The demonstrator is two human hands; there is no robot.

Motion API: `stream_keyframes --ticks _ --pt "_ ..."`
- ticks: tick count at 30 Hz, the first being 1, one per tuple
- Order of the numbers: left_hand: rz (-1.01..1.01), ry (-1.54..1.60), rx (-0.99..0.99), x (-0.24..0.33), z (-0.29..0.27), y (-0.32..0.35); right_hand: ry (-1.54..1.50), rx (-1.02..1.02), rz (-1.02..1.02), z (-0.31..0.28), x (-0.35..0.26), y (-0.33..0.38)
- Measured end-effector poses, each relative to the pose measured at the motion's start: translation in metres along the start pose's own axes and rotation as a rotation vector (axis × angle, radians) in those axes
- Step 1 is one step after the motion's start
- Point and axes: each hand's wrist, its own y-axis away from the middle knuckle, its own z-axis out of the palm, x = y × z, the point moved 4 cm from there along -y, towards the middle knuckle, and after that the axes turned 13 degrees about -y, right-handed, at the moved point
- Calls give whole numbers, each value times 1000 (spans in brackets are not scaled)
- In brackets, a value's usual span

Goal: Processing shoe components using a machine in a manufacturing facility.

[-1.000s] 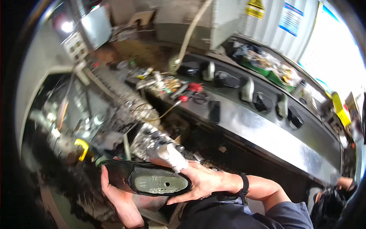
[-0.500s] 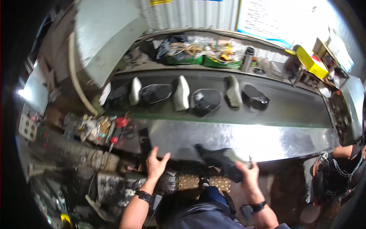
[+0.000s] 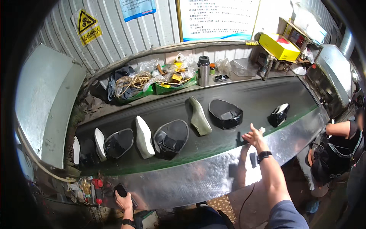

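Note:
My right hand (image 3: 254, 138) reaches over the near edge of the dark conveyor belt (image 3: 259, 91), fingers stretched out and holding nothing. To its right a pale shoe last with a black shoe upper (image 3: 279, 115) lies on the belt. Left of it along the belt are several pale shoe lasts (image 3: 144, 136) and black shoe uppers (image 3: 170, 138); the nearest upper (image 3: 225, 113) is beyond my fingers. Low at the left, my left hand (image 3: 124, 201) is closed round a dark flat object (image 3: 121, 189) by the metal ledge; its kind is unclear.
A shiny metal ledge (image 3: 198, 175) borders the belt's near side. Behind the belt, a shelf carries green trays (image 3: 167, 87) of cords and plastic, a steel flask (image 3: 203, 70) and a yellow box (image 3: 279, 46). Another person's arm (image 3: 337, 129) is at the right. Red knobs (image 3: 98, 183) stand near my left hand.
My right hand has let go of the last and black upper, which now lie on the belt. My left hand has closed on the dark flat object. The view has shifted right.

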Motion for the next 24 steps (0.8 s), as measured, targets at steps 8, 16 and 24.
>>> stream_keyframes --ticks 8,16,24 --pt "142 266 -25 5 -19 48 -181 -228 -341 162 28 46" --pt "357 802 -389 51 -29 184 1604 -550 -1123 196 112 107" --pt "366 876 -794 56 -12 189 1668 -401 -1136 159 90 142"
